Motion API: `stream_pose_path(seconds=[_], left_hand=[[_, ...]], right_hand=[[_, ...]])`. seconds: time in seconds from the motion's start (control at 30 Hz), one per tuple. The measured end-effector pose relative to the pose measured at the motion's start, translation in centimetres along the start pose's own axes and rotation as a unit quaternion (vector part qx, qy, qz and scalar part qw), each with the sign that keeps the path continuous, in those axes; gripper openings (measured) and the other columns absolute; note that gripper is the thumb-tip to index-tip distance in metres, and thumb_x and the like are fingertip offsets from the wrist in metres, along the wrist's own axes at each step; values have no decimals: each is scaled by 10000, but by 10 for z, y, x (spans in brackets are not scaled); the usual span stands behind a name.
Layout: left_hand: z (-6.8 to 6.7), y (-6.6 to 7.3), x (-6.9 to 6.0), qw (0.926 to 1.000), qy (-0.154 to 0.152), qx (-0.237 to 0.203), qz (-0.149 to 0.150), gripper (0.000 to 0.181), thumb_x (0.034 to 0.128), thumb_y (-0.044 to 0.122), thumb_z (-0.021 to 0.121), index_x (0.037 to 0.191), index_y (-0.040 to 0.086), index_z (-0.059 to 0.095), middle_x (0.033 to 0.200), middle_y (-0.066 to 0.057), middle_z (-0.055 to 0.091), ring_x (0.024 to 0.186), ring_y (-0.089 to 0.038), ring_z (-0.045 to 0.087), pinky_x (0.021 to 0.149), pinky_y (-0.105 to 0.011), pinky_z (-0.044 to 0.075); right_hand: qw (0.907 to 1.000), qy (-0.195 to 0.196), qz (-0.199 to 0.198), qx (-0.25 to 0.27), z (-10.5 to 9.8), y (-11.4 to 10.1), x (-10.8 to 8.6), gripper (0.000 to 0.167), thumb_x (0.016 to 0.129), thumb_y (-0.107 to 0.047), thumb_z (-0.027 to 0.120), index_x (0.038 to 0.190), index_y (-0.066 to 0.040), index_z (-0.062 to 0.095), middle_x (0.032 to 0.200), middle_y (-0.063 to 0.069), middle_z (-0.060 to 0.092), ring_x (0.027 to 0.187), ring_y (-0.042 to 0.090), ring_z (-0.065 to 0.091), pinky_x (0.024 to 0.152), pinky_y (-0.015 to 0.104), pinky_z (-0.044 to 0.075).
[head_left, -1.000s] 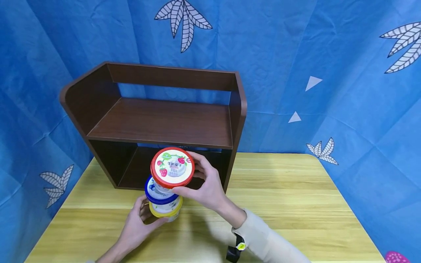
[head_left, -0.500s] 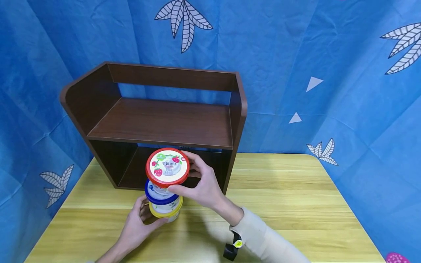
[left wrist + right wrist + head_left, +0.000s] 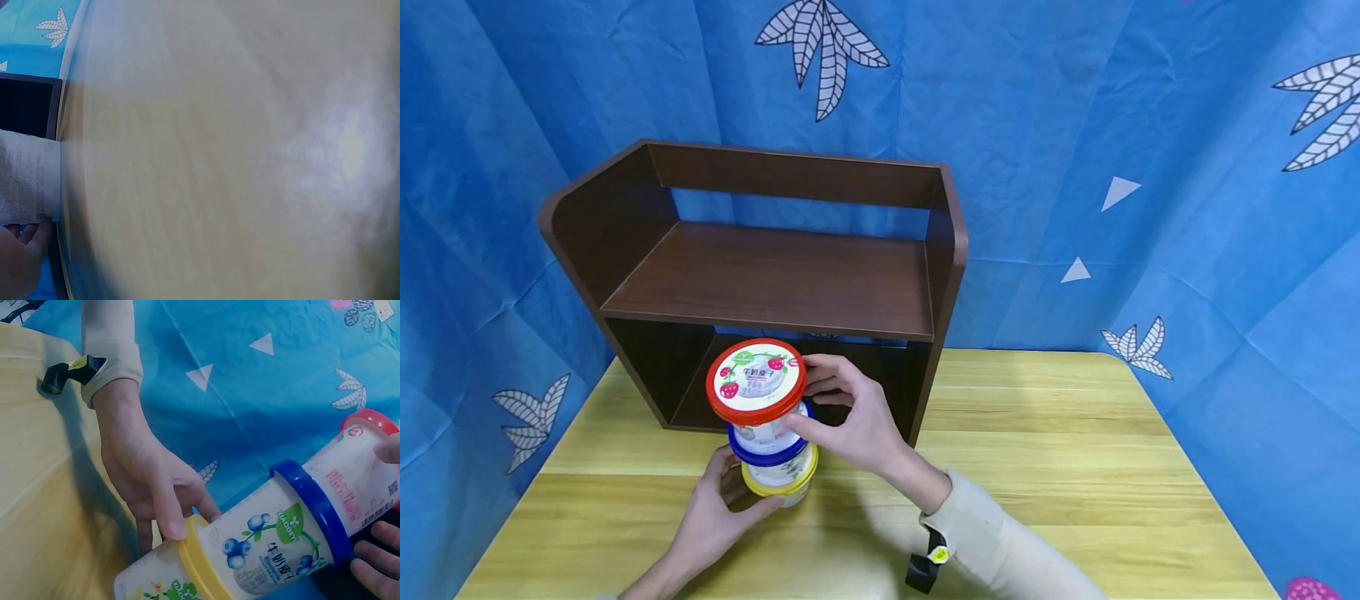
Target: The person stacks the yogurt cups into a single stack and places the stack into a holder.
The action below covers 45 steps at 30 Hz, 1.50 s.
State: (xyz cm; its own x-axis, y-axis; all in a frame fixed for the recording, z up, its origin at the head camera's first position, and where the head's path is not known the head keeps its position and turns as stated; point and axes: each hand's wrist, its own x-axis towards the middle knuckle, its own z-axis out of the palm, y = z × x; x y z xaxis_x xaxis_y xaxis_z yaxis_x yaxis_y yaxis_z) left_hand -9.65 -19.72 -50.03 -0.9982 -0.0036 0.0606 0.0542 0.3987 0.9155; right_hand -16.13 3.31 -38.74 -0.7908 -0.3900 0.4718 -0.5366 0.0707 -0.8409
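Note:
Three white printed tubs stand in a stack in front of the shelf in the head view. At the bottom is the yellow-lidded tub (image 3: 796, 493), with the blue-lidded tub (image 3: 265, 544) on it. The red-lidded tub (image 3: 758, 379), strawberries on its lid, tops the stack, its base at the blue lid. My left hand (image 3: 715, 504) grips the yellow-lidded tub near its rim, thumb in front. My right hand (image 3: 853, 412) holds the red-lidded tub from the right, thumb at its side. The left wrist view is mostly blurred tabletop, with a pale printed surface and a hand at its left edge.
A dark brown two-level shelf (image 3: 767, 275) stands behind the stack on the light wooden table (image 3: 1060, 467). Blue leaf-patterned cloth (image 3: 1037, 125) hangs around the back and sides. A black strap device (image 3: 922, 571) sits at the right sleeve.
My right hand has moved left with the red-lidded tub and lowered it over the blue-lidded tub. The left hand and the two lower tubs have stayed in place.

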Motion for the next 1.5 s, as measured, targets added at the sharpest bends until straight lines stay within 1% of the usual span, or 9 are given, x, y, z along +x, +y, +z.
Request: stream_pose_path(seconds=[0.1, 0.33, 0.57, 0.67, 0.9, 1.1, 1.2, 1.43, 1.5], left_hand=[[0, 0, 0, 10000, -18, 22, -32, 843, 802, 220, 940, 1447, 60, 421, 1377, -162, 629, 1271, -358, 662, 955, -128, 549], [0, -1, 1, 10000, -34, -8, -40, 838, 806, 220, 937, 1449, 72, 421, 1394, -163, 622, 1288, -370, 655, 955, -120, 541], [-1, 0, 0, 10000, 2, -24, -66, 842, 799, 210, 942, 1447, 67, 424, 1391, -169, 624, 1287, -382, 653, 948, -124, 542], [-1, 0, 0, 10000, 23, 14, -93, 848, 792, 211, 946, 1447, 65, 426, 1389, -170, 627, 1284, -380, 654, 945, -133, 550], [-2, 1, -1, 9998, 33, 131, -154, 863, 787, 238, 952, 1447, 63, 424, 1397, -185, 629, 1283, -386, 655, 997, -342, 621], [-2, -1, -1, 9998, 4, 78, -158, 861, 788, 236, 951, 1447, 61, 424, 1395, -176, 627, 1290, -379, 653, 996, -324, 618], [-2, -1, -1, 9997, -50, 78, -236, 871, 794, 252, 948, 1457, 68, 413, 1413, -175, 617, 1308, -384, 642, 1022, -387, 620], [-3, 0, 2, 9994, -157, 33, -315, 894, 793, 256, 948, 1474, 70, 400, 1447, -185, 595, 1343, -404, 618, 1061, -458, 601], [-4, 0, 2, 9993, -174, 41, -324, 901, 795, 261, 947, 1479, 70, 392, 1451, -184, 590, 1347, -404, 614, 1067, -468, 596]], right_hand=[[9999, 87, 61, 18, 0, 0, -1, 626, 858, -93, 850, 1420, -120, 575, 1233, 124, 718, 1094, 284, 719, 934, 487, 651], [9999, 154, -7, 60, -2, 1, -2, 634, 855, -102, 853, 1423, -96, 572, 1232, 135, 726, 1086, 309, 725, 933, 512, 648], [9998, 192, -45, 2, -6, -1, -7, 628, 854, -89, 848, 1419, -101, 574, 1230, 152, 731, 1089, 339, 731, 949, 395, 654], [9996, 243, -125, -9, -9, -3, -11, 623, 857, -79, 847, 1418, -98, 577, 1225, 166, 732, 1083, 364, 731, 949, 376, 653], [9984, 474, -312, 30, -19, -8, -19, 588, 857, -54, 838, 1394, -93, 601, 1208, 152, 739, 1079, 313, 738, 937, 372, 657], [9968, 646, -414, 207, -30, -16, -27, 561, 888, -16, 806, 1404, -93, 599, 1242, 166, 731, 1103, 274, 736, 948, 356, 651], [9952, 781, -517, 301, -36, -21, -30, 570, 887, 5, 795, 1413, -76, 590, 1259, 201, 722, 1112, 263, 740, 953, 349, 649], [9890, 1076, -939, 392, -53, -34, -32, 578, 897, 5, 786, 1425, 27, 553, 1264, 279, 696, 1115, 212, 754, 965, 337, 646], [9866, 1153, -1080, 418, -59, -39, -31, 573, 900, 3, 785, 1412, 77, 540, 1264, 225, 713, 1109, 186, 757, 964, 324, 644]])
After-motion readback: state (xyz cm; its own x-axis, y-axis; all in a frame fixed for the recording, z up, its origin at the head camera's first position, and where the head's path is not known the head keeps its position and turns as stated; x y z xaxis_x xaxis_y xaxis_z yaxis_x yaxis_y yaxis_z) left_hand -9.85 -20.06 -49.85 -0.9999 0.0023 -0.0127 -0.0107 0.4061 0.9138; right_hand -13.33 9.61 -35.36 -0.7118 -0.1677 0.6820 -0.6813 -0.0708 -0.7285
